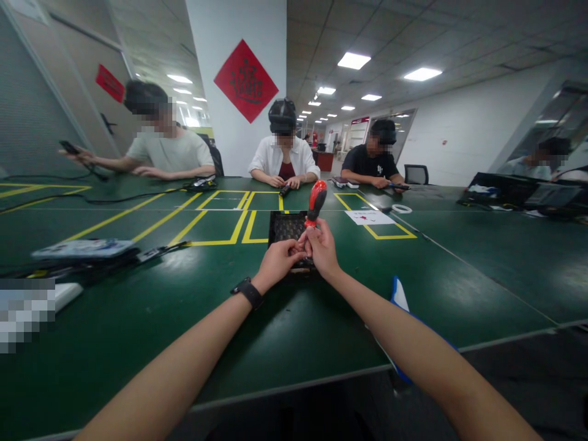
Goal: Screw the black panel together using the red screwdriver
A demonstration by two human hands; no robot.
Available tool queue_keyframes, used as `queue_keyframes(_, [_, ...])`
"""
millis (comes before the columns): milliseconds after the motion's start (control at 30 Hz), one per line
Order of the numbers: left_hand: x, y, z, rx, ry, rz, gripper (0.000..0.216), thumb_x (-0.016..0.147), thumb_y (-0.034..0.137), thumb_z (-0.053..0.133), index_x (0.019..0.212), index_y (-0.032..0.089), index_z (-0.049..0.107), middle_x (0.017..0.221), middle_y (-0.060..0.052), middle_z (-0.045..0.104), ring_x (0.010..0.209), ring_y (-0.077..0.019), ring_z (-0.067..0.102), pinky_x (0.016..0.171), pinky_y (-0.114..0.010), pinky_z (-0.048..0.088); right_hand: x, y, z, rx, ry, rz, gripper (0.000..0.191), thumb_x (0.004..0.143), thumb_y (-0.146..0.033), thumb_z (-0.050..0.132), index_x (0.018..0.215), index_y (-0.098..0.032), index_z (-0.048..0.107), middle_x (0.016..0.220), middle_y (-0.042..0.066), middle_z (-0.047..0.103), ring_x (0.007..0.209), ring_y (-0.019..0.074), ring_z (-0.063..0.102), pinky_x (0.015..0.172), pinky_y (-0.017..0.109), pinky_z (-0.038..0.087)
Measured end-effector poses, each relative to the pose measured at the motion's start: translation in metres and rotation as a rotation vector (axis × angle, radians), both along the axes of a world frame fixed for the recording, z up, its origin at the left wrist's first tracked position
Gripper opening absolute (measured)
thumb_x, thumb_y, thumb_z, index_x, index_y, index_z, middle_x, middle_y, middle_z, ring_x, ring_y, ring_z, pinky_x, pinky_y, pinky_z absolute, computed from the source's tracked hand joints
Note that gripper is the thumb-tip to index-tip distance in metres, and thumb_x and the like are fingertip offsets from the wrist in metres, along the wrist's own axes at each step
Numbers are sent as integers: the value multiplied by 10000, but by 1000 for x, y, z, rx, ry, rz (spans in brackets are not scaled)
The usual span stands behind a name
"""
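A red and black screwdriver (316, 202) stands nearly upright, handle up, over a black flat device (287, 228) lying on the green table (229, 318). My right hand (323, 248) is closed around the screwdriver's lower shaft. My left hand (277, 262), with a black wristband behind it, has its fingers pinched together at the tool's tip, touching the right hand. What the left fingers pinch is too small to make out. Both hands rest over the near edge of the black device.
Yellow tape boxes (220, 226) mark the table. A flat device with cables (85, 250) lies at the left, a white paper (369, 217) and a tape roll (402, 209) at the right. A blue-and-white object (399, 294) lies by my right forearm. Three people sit across the table.
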State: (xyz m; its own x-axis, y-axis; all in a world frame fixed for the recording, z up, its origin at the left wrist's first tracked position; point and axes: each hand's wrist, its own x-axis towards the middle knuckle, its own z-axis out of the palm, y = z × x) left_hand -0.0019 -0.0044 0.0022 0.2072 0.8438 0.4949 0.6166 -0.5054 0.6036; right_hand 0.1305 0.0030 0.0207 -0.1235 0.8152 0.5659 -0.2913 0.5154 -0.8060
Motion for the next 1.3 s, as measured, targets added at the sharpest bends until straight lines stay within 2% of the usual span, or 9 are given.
queue_keyframes(233, [-1, 2, 0, -10, -9, -84, 188, 777, 317, 592, 812, 158, 686, 765, -20, 687, 678, -136, 581, 676, -236, 418, 2, 1, 0, 2, -35, -22, 394, 851, -509, 445, 1089, -198, 487, 677, -32, 553, 398, 28, 348, 383, 175, 268])
queue_keyframes(400, [0, 2, 0, -24, -50, -75, 206, 754, 340, 619, 859, 169, 665, 781, -24, 687, 680, -142, 591, 658, -240, 427, 3, -1, 2, 26, -14, -52, 337, 862, -465, 459, 1062, -196, 480, 628, -45, 514, 423, 39, 353, 406, 176, 278])
queue_keyframes(633, [2, -1, 0, 31, 17, -19, 224, 772, 385, 598, 743, 165, 630, 701, -13, 649, 619, -124, 545, 605, -228, 387, 2, -2, 1, 20, -14, -65, 328, 859, -468, 464, 1072, -219, 457, 660, -47, 542, 403, 33, 359, 397, 172, 289])
queue_keyframes(933, [0, 0, -1, 5, 12, -128, 209, 822, 316, 534, 817, 166, 681, 720, -5, 665, 635, -122, 552, 644, -226, 395, 2, 2, -3, -12, 3, -25, 391, 872, -498, 411, 1121, -199, 454, 669, -38, 573, 370, 24, 343, 352, 158, 268])
queue_keyframes(1100, [1, 0, 0, -5, -54, -78, 201, 783, 353, 589, 827, 171, 664, 747, -9, 676, 657, -129, 576, 640, -231, 408, 1, -1, 0, 23, 28, -59, 342, 890, -447, 411, 1103, -186, 471, 647, -39, 540, 400, 24, 354, 375, 161, 261])
queue_keyframes(1300, [0, 0, 0, -5, -12, -52, 212, 751, 372, 627, 784, 164, 653, 719, -12, 663, 629, -128, 560, 614, -231, 403, 1, -2, 1, 38, 32, -64, 310, 884, -420, 447, 1109, -206, 445, 638, -51, 534, 396, 28, 366, 373, 159, 268])
